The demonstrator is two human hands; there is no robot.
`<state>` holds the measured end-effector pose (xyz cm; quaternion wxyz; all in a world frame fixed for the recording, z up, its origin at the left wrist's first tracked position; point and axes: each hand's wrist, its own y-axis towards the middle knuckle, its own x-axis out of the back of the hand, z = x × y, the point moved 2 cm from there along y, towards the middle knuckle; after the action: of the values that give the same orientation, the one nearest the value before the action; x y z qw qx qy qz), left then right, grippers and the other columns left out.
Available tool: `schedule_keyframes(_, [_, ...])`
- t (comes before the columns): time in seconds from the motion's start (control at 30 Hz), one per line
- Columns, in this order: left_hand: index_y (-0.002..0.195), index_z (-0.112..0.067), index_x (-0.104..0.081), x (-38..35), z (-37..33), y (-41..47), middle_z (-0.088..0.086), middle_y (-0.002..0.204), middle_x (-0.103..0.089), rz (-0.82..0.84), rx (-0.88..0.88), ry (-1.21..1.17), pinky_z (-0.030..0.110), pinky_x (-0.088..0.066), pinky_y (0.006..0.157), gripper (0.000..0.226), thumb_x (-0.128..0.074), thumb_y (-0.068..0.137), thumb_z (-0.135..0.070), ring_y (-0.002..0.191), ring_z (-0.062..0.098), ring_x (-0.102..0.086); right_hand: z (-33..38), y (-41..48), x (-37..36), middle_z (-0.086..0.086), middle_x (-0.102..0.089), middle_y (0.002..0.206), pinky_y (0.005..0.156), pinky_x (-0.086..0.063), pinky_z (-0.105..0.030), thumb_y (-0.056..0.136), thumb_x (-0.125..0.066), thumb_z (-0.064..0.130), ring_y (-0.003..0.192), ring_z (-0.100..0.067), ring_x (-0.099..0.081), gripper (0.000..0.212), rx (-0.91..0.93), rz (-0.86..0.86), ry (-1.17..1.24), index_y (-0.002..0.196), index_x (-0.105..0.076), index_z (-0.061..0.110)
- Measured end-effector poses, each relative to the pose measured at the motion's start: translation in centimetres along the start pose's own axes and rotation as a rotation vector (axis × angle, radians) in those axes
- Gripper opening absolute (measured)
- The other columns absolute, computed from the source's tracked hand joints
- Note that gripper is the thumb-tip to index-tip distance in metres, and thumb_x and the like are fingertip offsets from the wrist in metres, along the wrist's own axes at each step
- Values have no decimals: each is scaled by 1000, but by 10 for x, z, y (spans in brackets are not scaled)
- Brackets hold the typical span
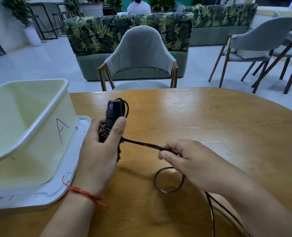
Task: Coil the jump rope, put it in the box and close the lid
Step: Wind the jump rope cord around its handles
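Beyond my wooden table (210, 117) stands a grey chair (140, 53), a leaf-print sofa (94, 33) behind it, on pale tiled floor (39, 64)

Your two forearms are bare, with no sleeves showing. Around your left wrist you wear a thin red string bracelet (83, 192), knotted, with loose frayed ends sticking out on both sides. Your right wrist carries nothing.
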<state>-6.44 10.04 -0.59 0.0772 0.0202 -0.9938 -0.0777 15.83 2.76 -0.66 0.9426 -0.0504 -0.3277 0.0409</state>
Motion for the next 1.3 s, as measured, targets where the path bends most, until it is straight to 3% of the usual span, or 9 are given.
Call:
schedule_keyframes(0.1, [113,-40,-66,-3,1,-4,-3,90,-73,-8,-86,265,33,-51,66,48,-62,85,-79,75,14,-67,2,-2,2,5,-60,63,66,-58,-39,112,-59,29,56,-16,-66,20,-111,72,396,108,-77,25])
schedule_keyframes(0.2, [122,-43,-62,-3,-3,-5,-9,97,-67,-100,-168,505,37,-53,73,50,-61,86,-78,92,16,-65,12,-8,8,3,-51,67,48,-53,-26,110,-60,20,48,-10,-49,22,-212,215,817,119,-79,12])
schedule_keyframes(0.47, [138,-60,-49,-11,-1,-12,-16,112,-72,181,-201,817,42,-58,84,80,-22,76,-104,109,17,-70,20,-16,16,4,-37,66,36,-18,-14,104,-67,28,40,2,-35,18,-75,499,923,102,-78,13])
schedule_keyframes(0.63, [141,-70,-43,-23,-15,-31,-25,120,-72,454,-267,876,40,-56,92,88,-9,70,-107,118,2,-67,12,-11,21,8,-39,58,33,-26,-12,100,-69,31,36,3,-38,24,-139,415,1151,93,-79,10])
schedule_keyframes(0.77, [139,-67,-46,-30,-14,-36,-21,113,-73,477,-399,961,34,-57,82,78,-13,78,-103,110,-1,-68,4,-3,9,2,-53,69,40,-41,-14,103,-70,36,46,-2,-54,47,-128,545,1393,130,-74,-2])
schedule_keyframes(0.87, [125,-53,-56,-27,-12,-37,-15,98,-71,539,-449,919,32,-54,75,60,-26,89,-90,96,4,-66,-2,2,13,-5,-61,88,36,-40,-13,111,-47,45,43,-2,-54,61,-99,510,1344,145,-66,-1])
schedule_keyframes(1.0, [122,-46,-71,-30,-9,-43,-11,92,-70,721,-510,741,37,-55,74,45,-44,98,-72,89,7,-66,-6,6,20,-8,-69,90,34,-25,-16,112,-32,47,37,-5,-38,64,-136,241,1136,129,-80,8])
schedule_keyframes(1.17, [124,-22,-77,-30,-13,-47,0,103,-79,803,-460,193,49,-59,77,41,-54,101,-47,97,24,-77,-6,9,17,5,-86,111,51,-42,-22,96,-52,0,56,-13,-46,46,15,-17,562,115,-86,24])
schedule_keyframes(1.3, [113,2,-73,-25,-17,-43,-9,107,-80,816,-371,-158,50,-55,62,63,-51,106,-57,80,44,-72,-5,8,5,4,-83,88,75,-61,-33,94,-70,5,81,-13,-73,19,153,88,328,98,-84,18])
